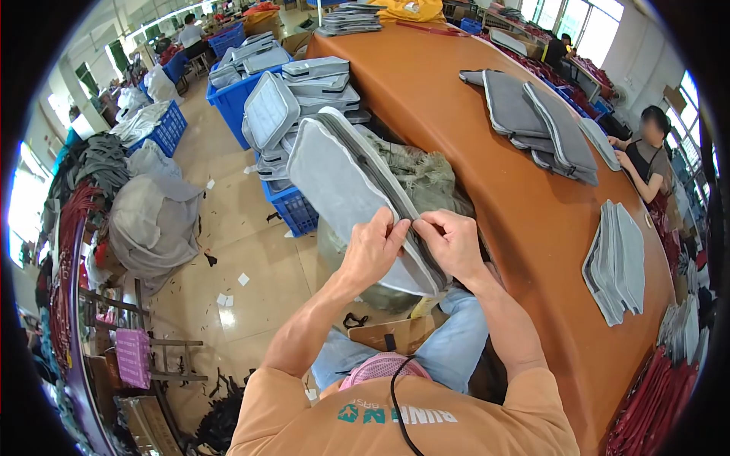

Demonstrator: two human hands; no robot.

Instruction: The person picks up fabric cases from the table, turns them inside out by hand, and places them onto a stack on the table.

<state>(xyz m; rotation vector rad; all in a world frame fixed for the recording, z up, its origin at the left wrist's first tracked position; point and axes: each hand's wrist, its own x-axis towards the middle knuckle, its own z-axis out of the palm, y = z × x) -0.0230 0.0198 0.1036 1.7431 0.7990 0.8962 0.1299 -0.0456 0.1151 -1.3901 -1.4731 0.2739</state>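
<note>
A grey fabric case [334,171] with a dark zipper [380,178] along its edge stands tilted in front of me, above my lap. My left hand [372,247] pinches its near edge beside the zipper, thumb and fingers closed on the fabric. Just to the right, my right hand [450,242] is closed in a pinch at the zipper edge; whether a zipper pull lies between those fingertips is hidden. The two hands are almost touching.
Brown-covered table [532,228] on my right carries dark grey cases [525,118] and light grey pieces [614,262]. Blue crates [293,205] heaped with grey cases [271,114] stand ahead. A person [650,156] works across the table. A stool [175,357] is at left.
</note>
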